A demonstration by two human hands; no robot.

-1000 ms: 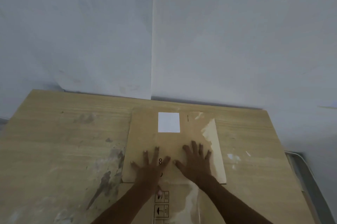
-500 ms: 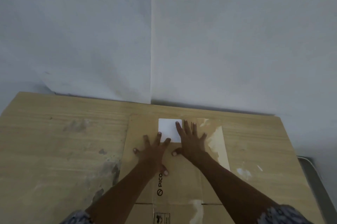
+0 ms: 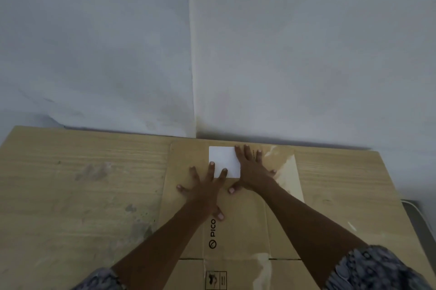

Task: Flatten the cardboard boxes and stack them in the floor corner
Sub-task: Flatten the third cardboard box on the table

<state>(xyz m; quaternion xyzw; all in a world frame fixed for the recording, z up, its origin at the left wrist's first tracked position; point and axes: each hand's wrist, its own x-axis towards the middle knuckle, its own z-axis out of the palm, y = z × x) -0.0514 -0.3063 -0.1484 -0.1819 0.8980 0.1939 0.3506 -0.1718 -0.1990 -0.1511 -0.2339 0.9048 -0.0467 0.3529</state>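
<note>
A flattened brown cardboard box (image 3: 245, 226) printed with "PICO" lies flat on a wooden table (image 3: 82, 195), its far edge close to the wall. A white label (image 3: 223, 157) sits near that far edge. My left hand (image 3: 204, 188) presses palm-down on the cardboard with fingers spread, two fingertips on the label. My right hand (image 3: 251, 168) presses flat beside it, fingers spread, reaching the box's far edge. Neither hand grips anything.
Two pale walls meet in a corner (image 3: 192, 77) straight ahead behind the table. Glossy tape strips (image 3: 286, 171) run along the box's right side. The tabletop is stained at the left. A grey strip with a white cable (image 3: 415, 211) shows past the table's right edge.
Both hands have slid forward along the cardboard toward the wall, now reaching the white label and the box's far edge. The camera has moved forward with them.
</note>
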